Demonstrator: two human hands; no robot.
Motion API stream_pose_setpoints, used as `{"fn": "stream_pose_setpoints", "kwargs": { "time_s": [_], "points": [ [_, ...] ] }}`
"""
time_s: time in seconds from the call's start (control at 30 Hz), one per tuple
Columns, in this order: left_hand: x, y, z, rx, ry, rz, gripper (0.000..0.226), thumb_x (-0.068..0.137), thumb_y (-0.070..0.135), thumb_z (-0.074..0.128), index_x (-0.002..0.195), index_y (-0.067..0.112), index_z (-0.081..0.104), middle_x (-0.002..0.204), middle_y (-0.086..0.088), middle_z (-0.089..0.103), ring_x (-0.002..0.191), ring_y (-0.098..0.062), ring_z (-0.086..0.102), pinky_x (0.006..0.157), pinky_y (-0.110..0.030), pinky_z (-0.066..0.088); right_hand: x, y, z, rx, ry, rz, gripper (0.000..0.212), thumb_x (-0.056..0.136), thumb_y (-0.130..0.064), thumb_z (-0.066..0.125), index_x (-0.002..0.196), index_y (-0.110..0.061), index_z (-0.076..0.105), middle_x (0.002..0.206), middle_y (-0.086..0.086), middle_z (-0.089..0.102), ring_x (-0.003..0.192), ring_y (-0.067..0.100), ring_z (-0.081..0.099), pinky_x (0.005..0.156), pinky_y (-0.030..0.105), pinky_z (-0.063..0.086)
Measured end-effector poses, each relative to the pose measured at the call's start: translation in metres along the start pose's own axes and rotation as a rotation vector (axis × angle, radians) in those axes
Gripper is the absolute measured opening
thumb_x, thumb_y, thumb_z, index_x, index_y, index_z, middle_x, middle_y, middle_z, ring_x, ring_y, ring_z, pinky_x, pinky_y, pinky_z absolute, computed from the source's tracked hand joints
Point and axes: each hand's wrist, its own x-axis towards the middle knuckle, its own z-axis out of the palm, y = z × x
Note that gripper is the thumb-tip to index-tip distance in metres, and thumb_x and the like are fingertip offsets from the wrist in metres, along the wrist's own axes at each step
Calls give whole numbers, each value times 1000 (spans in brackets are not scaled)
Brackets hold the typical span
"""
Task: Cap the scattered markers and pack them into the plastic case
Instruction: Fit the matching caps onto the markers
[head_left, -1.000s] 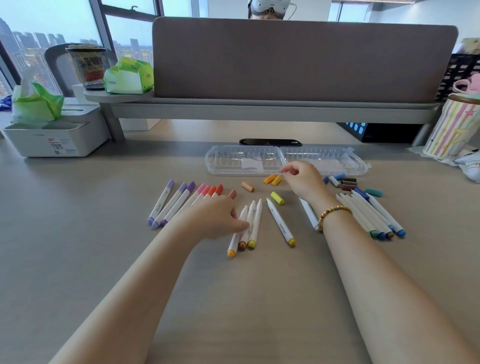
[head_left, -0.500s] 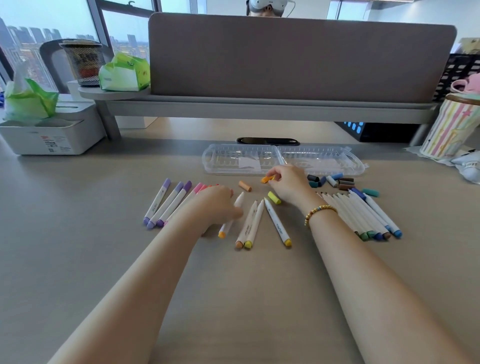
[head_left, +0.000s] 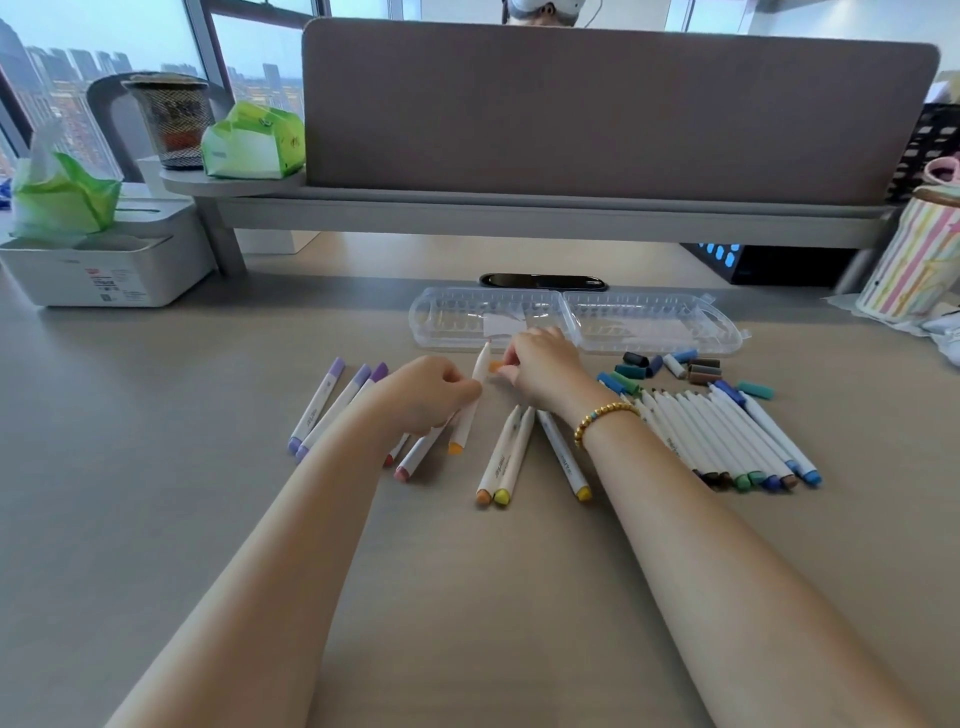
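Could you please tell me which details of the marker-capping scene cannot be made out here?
Head view only:
- Red and pink markers: upper parts hidden under the left hand.
- Orange cap: mostly covered by the right hand.
- Barrel print on the yellow marker: too small to read.

Both hands, left (head_left: 434, 391) and right (head_left: 540, 366), pinching.

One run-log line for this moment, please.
left hand: holds orange marker | right hand: pinches orange cap | plastic case: open

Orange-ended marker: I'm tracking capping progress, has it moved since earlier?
Yes. The left hand has lifted the orange-ended marker toward the plastic case.
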Motion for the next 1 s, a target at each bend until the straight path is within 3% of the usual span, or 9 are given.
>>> {"fn": "stream_pose_setpoints", "kwargs": {
  "time_s": [0.13, 0.23, 0.37, 0.47, 0.6, 0.7, 0.8, 0.9, 1.0],
  "points": [
    [-2, 4, 5, -141, -31, 43, 21, 97, 28, 43, 82, 14, 49, 80, 1, 71, 49, -12, 40, 43, -17, 33, -13, 14, -14, 533, 26, 101, 9, 96, -20, 51, 102, -14, 53, 92, -2, 64, 87, 13, 57, 83, 31, 46],
    [-3, 4, 8, -227, -41, 47, 27, 99, 25, 42, 77, 13, 53, 92, -11, 73, 41, -11, 36, 37, -16, 30, -23, 30, -22, 660, 115, 128, 4, 96, -15, 51, 98, -13, 54, 79, -10, 57, 74, 3, 55, 78, 20, 50],
    [-2, 3, 13, -236, 37, 3, 24, 98, 25, 45, 85, 12, 60, 82, -2, 72, 33, -3, 44, 34, -12, 33, -31, 50, -24, 509, 7, 116, 13, 93, -19, 55, 101, -13, 64, 97, -1, 60, 92, 13, 53, 76, 24, 39],
    [0, 6, 17, -202, 76, 14, 23, 97, 29, 46, 95, 12, 61, 72, 6, 70, 42, -6, 46, 44, -17, 39, -31, 50, -21, 403, -79, 110, 15, 91, -23, 58, 101, -15, 67, 99, 0, 59, 94, 14, 53, 78, 27, 40],
    [0, 7, 29, -152, 133, 50, 19, 97, 30, 45, 98, 16, 58, 71, 7, 69, 48, -5, 48, 48, -18, 38, -27, 53, -20, 358, -26, 115, 16, 93, -22, 54, 102, -16, 66, 100, 0, 60, 93, 15, 54, 79, 29, 43],
    [1, 5, 35, -119, 155, 70, 20, 97, 30, 44, 98, 17, 58, 69, 8, 68, 62, -8, 58, 62, -23, 47, -21, 62, -14, 290, 93, 137, 19, 96, -19, 49, 108, -18, 63, 113, 3, 58, 106, 20, 52, 90, 35, 45],
    [2, 5, 37, -99, 173, 75, 21, 98, 29, 42, 105, 17, 57, 72, 8, 67, 73, -14, 64, 68, -23, 48, -13, 62, -9, 115, 109, 92, 24, 96, -19, 49, 116, -25, 60, 131, 3, 49, 127, 24, 34, 100, 38, 33],
    [3, 6, 42, -13, 208, 75, 25, 98, 29, 40, 112, 15, 57, 86, 1, 70, 67, -11, 57, 54, -19, 40, -8, 57, -5, -6, 52, 54, 25, 96, -21, 49, 117, -28, 58, 134, 0, 46, 128, 24, 31, 101, 39, 28],
    [5, 6, 47, 32, 223, 66, 28, 98, 30, 39, 115, 15, 56, 94, -2, 71, 78, -16, 60, 58, -21, 41, -6, 58, -4, -81, 55, 34, 21, 95, -26, 50, 114, -25, 58, 129, 1, 49, 122, 23, 35, 100, 38, 29]
  ]
}}
